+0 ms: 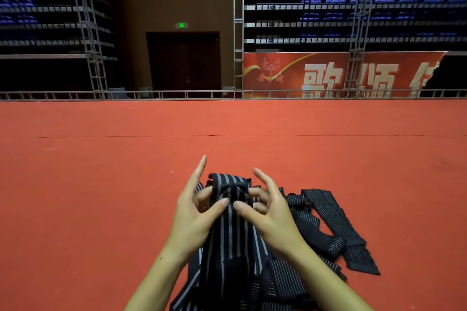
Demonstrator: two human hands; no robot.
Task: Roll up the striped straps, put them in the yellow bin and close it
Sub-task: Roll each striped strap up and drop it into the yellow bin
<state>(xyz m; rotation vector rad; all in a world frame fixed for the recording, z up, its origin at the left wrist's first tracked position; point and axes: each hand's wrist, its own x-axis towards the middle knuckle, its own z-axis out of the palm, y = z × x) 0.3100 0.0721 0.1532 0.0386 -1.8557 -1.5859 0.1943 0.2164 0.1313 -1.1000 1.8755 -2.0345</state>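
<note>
Hands meet above the red carpet floor (101, 184): left hand (194, 214) and right hand (267, 212) each pinch the striped strap (230, 230) between thumb and curled fingers, index fingers raised. Loose straps (326, 219) lie just right.

You face a red carpet (101, 184); far off, a dark door (183, 60) under a green exit sign (181, 25), blue seats (379, 0) and a red banner (328, 74) right
</note>
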